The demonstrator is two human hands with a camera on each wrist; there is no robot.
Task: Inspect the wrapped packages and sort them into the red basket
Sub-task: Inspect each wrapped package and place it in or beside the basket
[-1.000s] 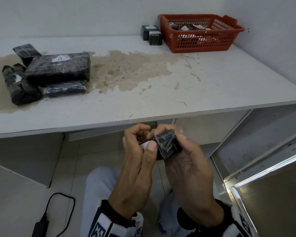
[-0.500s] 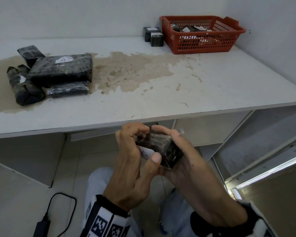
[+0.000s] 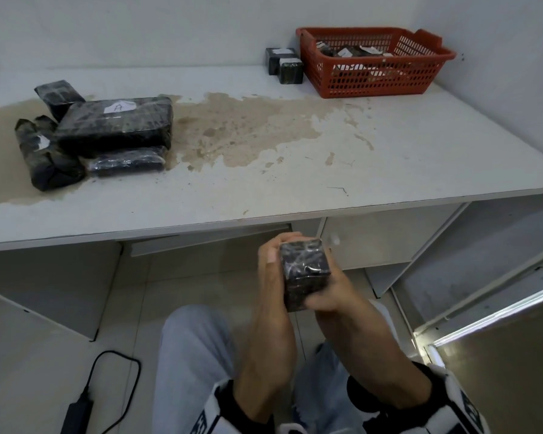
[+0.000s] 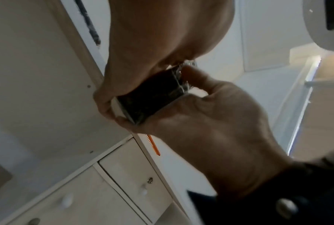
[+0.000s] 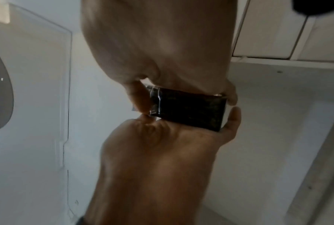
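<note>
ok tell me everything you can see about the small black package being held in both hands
The small black package is a blocky, box-like bundle wrapped in glossy clear film over dark, mottled material, with film seams catching light. It is held below the table edge, above the person's lap. The left hand grips its left side and the right hand curls round its lower right. No label shows on the facing sides.

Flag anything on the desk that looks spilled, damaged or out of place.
A large tan stain spreads across the white desk, running under the pile of wrapped packages on the left. Two small packages sit outside the red basket, against its left wall.
</note>
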